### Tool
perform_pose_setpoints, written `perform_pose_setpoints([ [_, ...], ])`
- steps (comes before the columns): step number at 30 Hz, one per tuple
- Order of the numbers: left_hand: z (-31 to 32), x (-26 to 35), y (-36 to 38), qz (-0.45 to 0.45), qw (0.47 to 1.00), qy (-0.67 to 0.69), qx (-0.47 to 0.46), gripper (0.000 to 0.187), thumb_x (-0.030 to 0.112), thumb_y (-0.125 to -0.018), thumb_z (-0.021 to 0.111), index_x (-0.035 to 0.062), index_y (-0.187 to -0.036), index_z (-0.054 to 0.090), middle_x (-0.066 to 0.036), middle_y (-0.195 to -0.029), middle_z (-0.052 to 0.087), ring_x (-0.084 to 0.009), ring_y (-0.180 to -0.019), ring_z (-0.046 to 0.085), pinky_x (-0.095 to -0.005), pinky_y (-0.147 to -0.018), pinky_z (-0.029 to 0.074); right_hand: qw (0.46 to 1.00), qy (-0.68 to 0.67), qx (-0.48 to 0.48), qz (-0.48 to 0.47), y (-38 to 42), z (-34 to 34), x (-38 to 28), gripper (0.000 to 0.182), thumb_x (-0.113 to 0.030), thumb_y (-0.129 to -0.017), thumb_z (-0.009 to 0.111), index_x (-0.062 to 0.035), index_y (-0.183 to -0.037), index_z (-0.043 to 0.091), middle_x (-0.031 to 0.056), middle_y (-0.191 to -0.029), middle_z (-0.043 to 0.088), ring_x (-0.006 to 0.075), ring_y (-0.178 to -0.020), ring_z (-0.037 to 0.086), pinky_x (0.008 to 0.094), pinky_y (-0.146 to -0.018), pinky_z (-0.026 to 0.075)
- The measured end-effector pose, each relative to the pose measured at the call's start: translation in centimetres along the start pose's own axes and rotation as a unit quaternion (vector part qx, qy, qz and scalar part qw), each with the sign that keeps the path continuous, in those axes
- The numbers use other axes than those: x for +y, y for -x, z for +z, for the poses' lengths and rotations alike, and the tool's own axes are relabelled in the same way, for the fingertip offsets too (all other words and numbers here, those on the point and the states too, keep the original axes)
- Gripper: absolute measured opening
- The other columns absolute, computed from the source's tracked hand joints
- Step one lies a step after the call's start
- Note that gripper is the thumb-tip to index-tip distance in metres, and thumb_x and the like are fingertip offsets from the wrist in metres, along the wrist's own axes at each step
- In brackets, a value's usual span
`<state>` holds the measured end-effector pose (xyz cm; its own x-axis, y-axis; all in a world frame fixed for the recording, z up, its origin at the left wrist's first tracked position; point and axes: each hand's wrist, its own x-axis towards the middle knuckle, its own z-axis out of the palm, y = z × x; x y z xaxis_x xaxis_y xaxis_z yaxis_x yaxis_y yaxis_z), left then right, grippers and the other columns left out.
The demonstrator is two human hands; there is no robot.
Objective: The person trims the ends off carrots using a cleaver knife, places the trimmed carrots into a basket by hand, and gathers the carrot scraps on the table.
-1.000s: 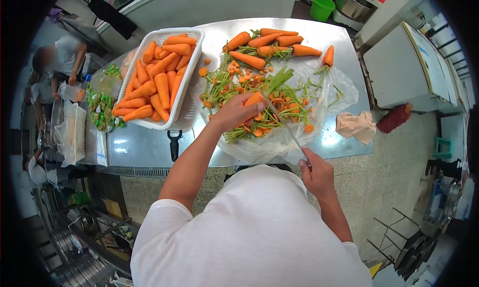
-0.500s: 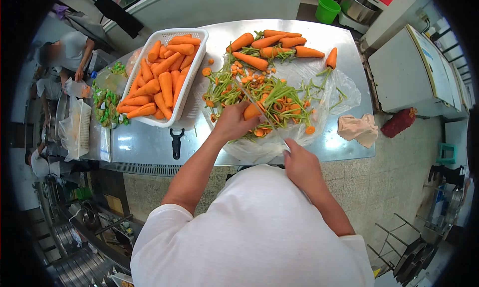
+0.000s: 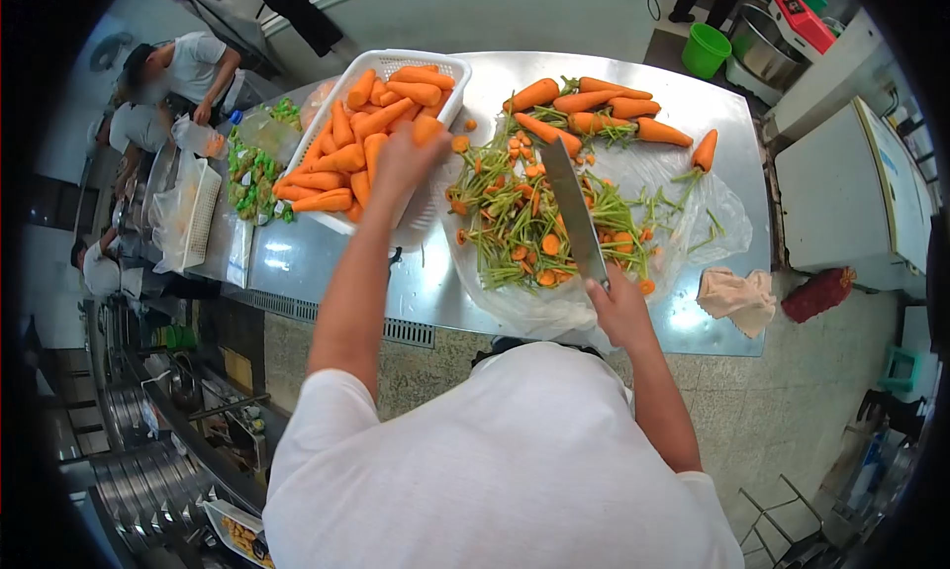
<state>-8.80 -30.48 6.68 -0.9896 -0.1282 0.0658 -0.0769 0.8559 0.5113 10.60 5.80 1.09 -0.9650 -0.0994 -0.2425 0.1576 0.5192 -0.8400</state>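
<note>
My left hand, smeared by motion, is over the right side of the white basket with a carrot in its fingers. Peeled-looking carrots are heaped in that basket. In my right hand is a kitchen knife, its broad blade pointing away from me above the scraps. Beneath it, cut green stems and carrot ends lie piled on a clear plastic sheet. Several whole carrots with stem stubs lie behind the pile, and one carrot is off to the right.
A crumpled cloth lies at the steel table's right front corner. Left of the basket are green-wrapped bits and a second basket. Other people stand at the far left. A white cabinet is to the right.
My left hand has gone from the scrap pile leftward to the basket with a carrot. The knife has swung upright, away from the carrot it was against. The view has shifted.
</note>
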Motion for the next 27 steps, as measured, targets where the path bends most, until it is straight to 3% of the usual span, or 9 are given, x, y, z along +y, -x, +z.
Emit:
perform_pose_setpoints([
  [4,-2.6,-9.0,-11.0,-0.013,0.993,-0.094,0.074,0.064,0.047,-0.085,0.072,-0.0039,-0.123,0.061,-0.031,-0.12,0.064,-0.0429,-0.115,0.062,-0.0493,-0.098,0.049,0.994,-0.046,0.022,0.097,3.9,-1.1,0.9,0.026,-0.025,-0.096,0.063,-0.0004,-0.104,0.06,0.0145,-0.065,0.06,0.0274,-0.057,0.057,0.0417,-0.057,0.044],
  [7,-2.1,-6.7,-14.6,0.058,0.959,-0.19,0.204,0.055,0.037,-0.087,0.072,0.0021,-0.128,0.062,-0.025,-0.12,0.066,-0.0388,-0.115,0.063,-0.0467,-0.099,0.049,0.976,-0.107,0.044,0.187,6.1,-2.5,1.7,0.025,-0.024,-0.096,0.063,0.0001,-0.102,0.059,0.0129,-0.061,0.057,0.0234,-0.054,0.054,0.0413,-0.055,0.043],
  [12,10.0,7.8,-13.1,0.292,0.955,0.055,0.022,0.038,0.034,-0.091,0.069,0.0068,-0.118,0.07,-0.017,-0.116,0.069,-0.0341,-0.107,0.065,-0.0424,-0.095,0.051,0.976,-0.128,0.094,0.152,8.6,-4.2,3.4,0.022,-0.021,-0.097,0.062,0.0004,-0.099,0.057,0.0063,-0.057,0.053,0.0166,-0.046,0.051,0.0363,-0.046,0.04],
  [14,13.7,16.5,-9.7,0.223,0.957,0.08,-0.166,0.037,0.034,-0.091,0.069,0.0034,-0.111,0.072,-0.017,-0.112,0.071,-0.0332,-0.103,0.067,-0.0422,-0.091,0.052,0.959,-0.19,0.136,0.161,9.5,-4.8,3.9,0.019,-0.019,-0.098,0.06,-0.0007,-0.101,0.057,0.0032,-0.059,0.053,0.0124,-0.046,0.05,0.0311,-0.044,0.039],
  [16,18.2,22.7,-7.8,0.229,0.937,0.095,-0.245,0.036,0.034,-0.091,0.069,0.002,-0.105,0.074,-0.017,-0.107,0.072,-0.0329,-0.099,0.069,-0.0425,-0.087,0.053,0.937,-0.249,0.177,0.169,10.8,-5.9,4.4,0.016,-0.017,-0.1,0.058,-0.0018,-0.104,0.056,0.0,-0.061,0.052,0.0082,-0.046,0.05,0.0258,-0.042,0.038],
  [18,23.4,27.1,-6.9,0.268,0.926,0.045,-0.262,0.04,0.04,-0.092,0.068,0.0032,-0.107,0.074,-0.016,-0.103,0.074,-0.0274,-0.097,0.07,-0.0381,-0.085,0.054,0.899,-0.301,0.211,0.237,12.1,-7.2,4.5,0.013,-0.016,-0.101,0.056,-0.0029,-0.104,0.054,-0.0008,-0.063,0.051,0.0079,-0.046,0.049,0.0247,-0.042,0.04],
  [23,33.6,35.3,-3.8,0.208,0.944,0.023,-0.256,0.067,0.052,-0.086,0.069,-0.0037,-0.122,0.061,-0.023,-0.118,0.069,-0.0379,-0.112,0.066,-0.0456,-0.095,0.052,0.862,-0.322,0.291,0.262,15.0,-7.6,6.0,0.013,-0.016,-0.098,0.059,-0.0035,-0.101,0.057,-0.0001,-0.061,0.052,0.0079,-0.045,0.05,0.0271,-0.04,0.037],
  [26,36.5,35.0,-3.2,0.197,0.957,-0.019,-0.212,0.072,0.059,-0.085,0.07,-0.0022,-0.121,0.061,-0.023,-0.113,0.07,-0.0374,-0.112,0.067,-0.0447,-0.092,0.054,0.85,-0.324,0.294,0.293,16.1,-7.7,6.3,0.013,-0.016,-0.098,0.059,-0.0038,-0.103,0.057,-0.0006,-0.06,0.051,0.0075,-0.045,0.05,0.027,-0.039,0.035],
  [27,36.5,35.0,-3.2,0.189,0.964,-0.002,-0.184,0.057,0.047,-0.087,0.07,-0.0025,-0.114,0.063,-0.022,-0.104,0.07,-0.0345,-0.099,0.071,-0.0438,-0.083,0.056,0.848,-0.332,0.297,0.288,16.2,-7.6,6.6,0.014,-0.016,-0.098,0.059,-0.0036,-0.103,0.057,-0.0007,-0.06,0.051,0.0074,-0.045,0.049,0.0268,-0.039,0.035],
])
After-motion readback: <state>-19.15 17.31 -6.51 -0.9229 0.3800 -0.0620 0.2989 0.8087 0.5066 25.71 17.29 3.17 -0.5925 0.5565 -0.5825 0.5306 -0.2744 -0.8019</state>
